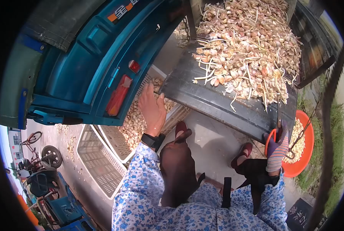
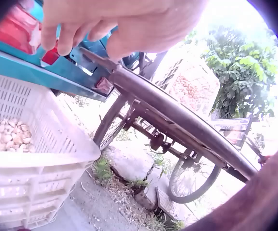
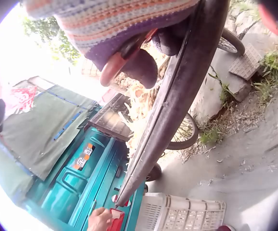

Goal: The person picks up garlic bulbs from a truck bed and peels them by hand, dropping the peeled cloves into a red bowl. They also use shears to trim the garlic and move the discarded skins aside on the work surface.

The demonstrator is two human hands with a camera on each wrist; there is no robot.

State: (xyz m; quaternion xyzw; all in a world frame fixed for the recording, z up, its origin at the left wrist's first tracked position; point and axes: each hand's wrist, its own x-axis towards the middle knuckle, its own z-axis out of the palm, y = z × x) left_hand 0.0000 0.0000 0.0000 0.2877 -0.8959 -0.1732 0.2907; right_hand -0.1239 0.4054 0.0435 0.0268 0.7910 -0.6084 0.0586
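Observation:
My bare left hand [image 1: 152,109] has its fingers extended beside the near left corner of a black metal cart bed [image 1: 218,104]. Below that hand is a white plastic crate [image 2: 38,159] with loose garlic cloves [image 1: 135,121] in it. My right hand [image 1: 278,148], in a striped knit glove with purple fingers, grips orange-handled scissors [image 1: 269,141] at the bed's near right edge. The scissors' loop shows under the glove in the right wrist view. A heap of garlic cloves [image 1: 253,46] with dry stalks and skins covers the bed's far part.
A teal vehicle [image 1: 91,82] stands close on the left. Another white crate [image 1: 99,161] is on the ground beside the first. An orange basin [image 1: 310,142] with pale pieces sits at the right, below the bed. Bicycle-type wheels [image 2: 194,178] support the cart.

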